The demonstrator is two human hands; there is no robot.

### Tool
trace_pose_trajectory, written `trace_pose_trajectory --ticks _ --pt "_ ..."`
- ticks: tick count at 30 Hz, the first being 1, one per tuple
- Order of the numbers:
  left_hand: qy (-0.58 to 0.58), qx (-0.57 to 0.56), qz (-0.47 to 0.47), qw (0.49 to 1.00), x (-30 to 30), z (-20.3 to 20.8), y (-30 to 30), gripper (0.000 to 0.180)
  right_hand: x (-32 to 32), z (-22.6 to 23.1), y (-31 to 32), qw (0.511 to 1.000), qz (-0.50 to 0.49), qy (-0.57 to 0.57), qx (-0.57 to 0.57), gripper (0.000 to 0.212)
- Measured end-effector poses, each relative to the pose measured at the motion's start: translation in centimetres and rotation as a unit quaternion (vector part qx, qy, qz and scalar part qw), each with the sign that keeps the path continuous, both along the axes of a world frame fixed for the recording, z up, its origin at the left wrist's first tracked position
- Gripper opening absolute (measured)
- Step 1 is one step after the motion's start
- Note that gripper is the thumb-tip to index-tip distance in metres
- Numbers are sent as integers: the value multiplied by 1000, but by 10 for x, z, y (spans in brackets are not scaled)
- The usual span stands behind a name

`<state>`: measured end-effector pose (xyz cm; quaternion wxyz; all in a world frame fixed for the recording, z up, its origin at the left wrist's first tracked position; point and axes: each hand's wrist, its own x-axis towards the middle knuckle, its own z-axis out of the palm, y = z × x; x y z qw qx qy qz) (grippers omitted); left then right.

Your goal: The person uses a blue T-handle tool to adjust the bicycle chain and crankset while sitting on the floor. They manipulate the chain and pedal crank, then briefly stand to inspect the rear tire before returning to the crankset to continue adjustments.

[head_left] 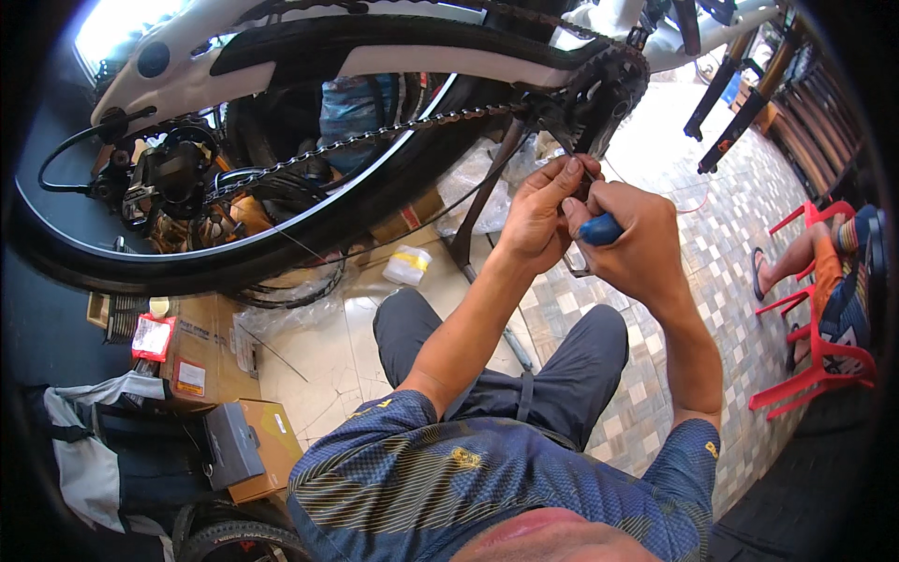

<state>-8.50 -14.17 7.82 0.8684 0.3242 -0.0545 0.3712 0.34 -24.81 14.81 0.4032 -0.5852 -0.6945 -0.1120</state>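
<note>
My left hand (pixel 538 214) is raised below the crank area of a white bicycle (pixel 393 61), thumb and fingers pinched together. What they pinch, if anything, is too small to make out. Right beside it, my right hand (pixel 637 239) is closed around a blue-handled hand tool (pixel 599 229). The tool's working end is hidden between the two hands, and a bit of metal shows under the right fist. Above the hands sit the crank and chainring (pixel 609 84), with the chain (pixel 375 145) running left to the rear derailleur (pixel 173 183).
The rear wheel (pixel 309 245) hangs at the left. Cardboard boxes (pixel 262 445) and plastic wrap (pixel 478 187) lie on the tiled floor (pixel 599 393). A fork (pixel 749 103) hangs at upper right. Another person's leg (pixel 787 262) shows by red plastic chairs (pixel 815 375).
</note>
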Motion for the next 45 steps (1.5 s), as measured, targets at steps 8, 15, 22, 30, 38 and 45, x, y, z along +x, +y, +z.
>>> trace_pose_trajectory --ticks 8,15,22,30,38,45 --pt "9 -12 39 999 1 0 -3 23 -10 -31 6 762 208 608 -79 29" --pt "44 18 32 998 -5 2 -4 22 -18 -31 6 579 304 753 -72 37" --pt "65 -2 73 995 -5 6 -9 22 -24 -36 9 453 378 806 -41 39" --pt "96 22 83 992 -9 7 -8 24 -25 -48 13 533 348 771 -30 24" --pt "108 62 46 991 -22 -10 4 28 -18 -68 13 671 335 659 -57 26" --pt "144 116 83 979 -20 0 2 30 -3 -84 16 722 373 576 -90 20"
